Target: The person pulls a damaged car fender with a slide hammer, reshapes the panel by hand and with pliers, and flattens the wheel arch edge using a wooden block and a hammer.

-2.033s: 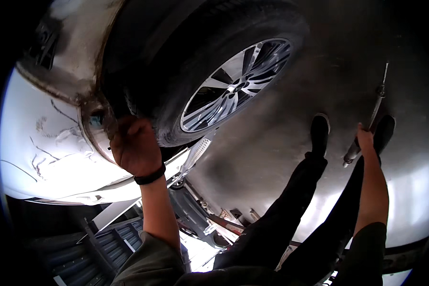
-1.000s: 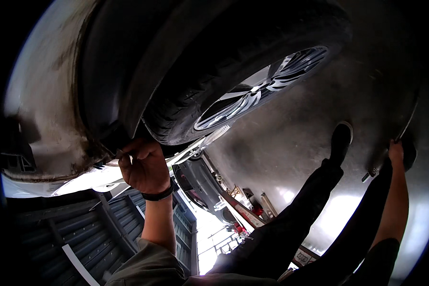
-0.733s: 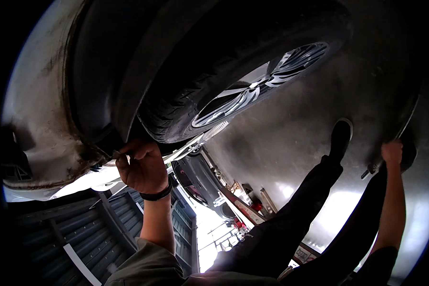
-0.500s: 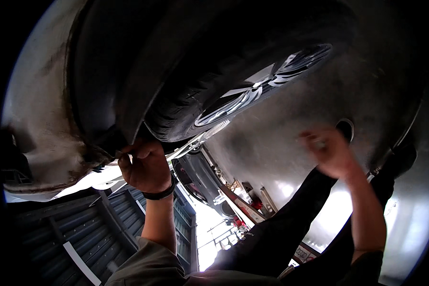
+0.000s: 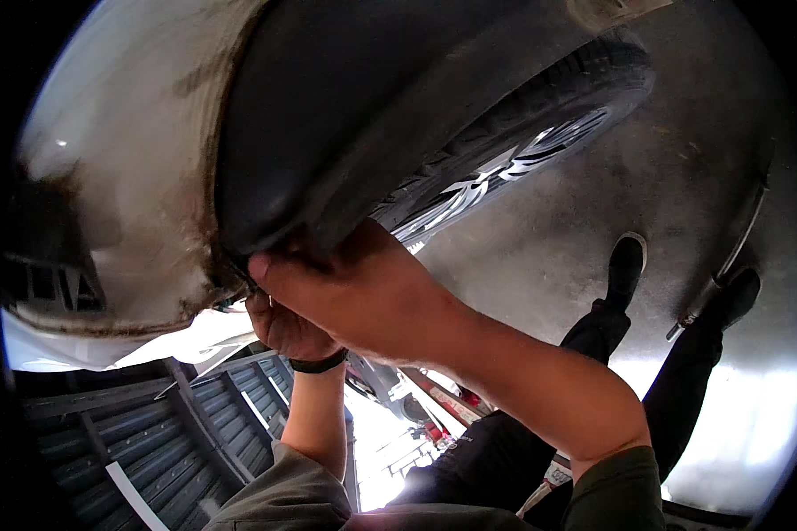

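My right hand [image 5: 332,279] reaches across to the lower corner of the black wheel-arch liner [image 5: 328,115], its thumb pressed at the rusty edge of the white car body [image 5: 124,124] and its other fingers partly hidden. My left hand [image 5: 288,327], wearing a black wristband, is just below and behind it, fingers curled at the same spot; whatever either holds is hidden. The tire [image 5: 611,71] and alloy rim [image 5: 505,168] are right beside the liner. A long metal rod with a thicker cylinder [image 5: 739,243] is by my right foot, out of my hands.
My two shoes [image 5: 625,265] are on the grey floor [image 5: 505,274]. In the background along the lower middle are a dark car, red items [image 5: 436,432] and clutter. A dark corrugated metal structure [image 5: 177,451] fills the lower left.
My right hand has let go of the metal rod and moved up-left to join my left hand at the liner's edge. The view has shifted, showing more of the liner.
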Demonstrator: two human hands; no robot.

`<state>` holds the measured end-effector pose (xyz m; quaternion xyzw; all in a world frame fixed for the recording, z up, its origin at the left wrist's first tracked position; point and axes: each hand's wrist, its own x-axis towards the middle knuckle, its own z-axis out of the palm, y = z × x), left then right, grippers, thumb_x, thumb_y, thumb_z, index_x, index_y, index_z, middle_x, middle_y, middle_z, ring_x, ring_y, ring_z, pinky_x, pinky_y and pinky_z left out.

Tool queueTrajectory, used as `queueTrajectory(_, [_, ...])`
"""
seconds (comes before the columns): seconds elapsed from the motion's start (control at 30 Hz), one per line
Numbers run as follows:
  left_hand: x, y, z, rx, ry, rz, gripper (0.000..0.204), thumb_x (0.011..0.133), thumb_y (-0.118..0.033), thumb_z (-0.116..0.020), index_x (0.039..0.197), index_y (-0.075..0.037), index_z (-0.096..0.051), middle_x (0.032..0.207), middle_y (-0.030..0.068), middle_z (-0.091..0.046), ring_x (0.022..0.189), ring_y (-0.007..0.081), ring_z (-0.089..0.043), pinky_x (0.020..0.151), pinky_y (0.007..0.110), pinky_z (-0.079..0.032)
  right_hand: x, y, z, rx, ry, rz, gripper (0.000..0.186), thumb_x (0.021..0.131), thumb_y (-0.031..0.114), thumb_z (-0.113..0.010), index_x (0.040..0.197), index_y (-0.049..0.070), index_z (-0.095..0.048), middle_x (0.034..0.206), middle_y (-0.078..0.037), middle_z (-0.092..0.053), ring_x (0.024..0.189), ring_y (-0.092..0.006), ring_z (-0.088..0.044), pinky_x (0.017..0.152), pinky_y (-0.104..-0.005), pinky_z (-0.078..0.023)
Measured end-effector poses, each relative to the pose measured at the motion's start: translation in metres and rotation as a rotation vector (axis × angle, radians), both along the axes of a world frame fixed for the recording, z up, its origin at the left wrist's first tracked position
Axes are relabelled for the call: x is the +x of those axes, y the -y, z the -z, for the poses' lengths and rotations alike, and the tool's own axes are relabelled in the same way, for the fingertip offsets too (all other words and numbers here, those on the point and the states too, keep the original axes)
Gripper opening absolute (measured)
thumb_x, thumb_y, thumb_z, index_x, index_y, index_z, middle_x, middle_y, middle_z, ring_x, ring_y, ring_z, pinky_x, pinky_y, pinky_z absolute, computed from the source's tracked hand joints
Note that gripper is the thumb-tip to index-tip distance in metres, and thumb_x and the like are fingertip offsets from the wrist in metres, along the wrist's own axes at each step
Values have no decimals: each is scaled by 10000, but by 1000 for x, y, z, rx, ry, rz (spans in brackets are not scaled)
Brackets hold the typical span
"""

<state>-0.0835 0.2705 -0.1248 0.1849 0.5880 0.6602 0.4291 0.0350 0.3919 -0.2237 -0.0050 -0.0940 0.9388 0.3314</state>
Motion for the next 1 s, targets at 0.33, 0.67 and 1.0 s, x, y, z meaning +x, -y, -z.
queueTrajectory(0.33, [-11, -6, 5, -7, 226, 312, 355, 907, -217, -455, 1151, -13, -613, 1048, 115, -655, 1039, 265, -600, 944, 408, -457, -4, 15, -8, -263, -161, -233, 306, 917, 283, -641, 1010, -7, -674, 955, -140, -717, 824, -214, -685, 736, -312, -518])
queueTrajectory(0.67, [-17, -3, 15, 171, 66, 286, 453, 922, -224, -418, 1288, -4, -567, 1359, 173, -553, 1297, 293, -478, 1150, 470, -263, -10, 37, -25, 194, 452, 706, 143, 864, 83, -683, 996, 34, -654, 878, -63, -658, 790, -151, -647, 690, -271, -509])
queueTrajectory(1.0, [-36, 1, 27, 268, 248, 297, 439, 961, -198, -407, 1338, 10, -494, 1337, 163, -560, 1259, 263, -509, 1096, 429, -352, -20, 48, -44, -125, 167, 593, 153, 903, 39, -648, 1041, 2, -594, 930, -39, -650, 809, -80, -624, 710, -227, -511])
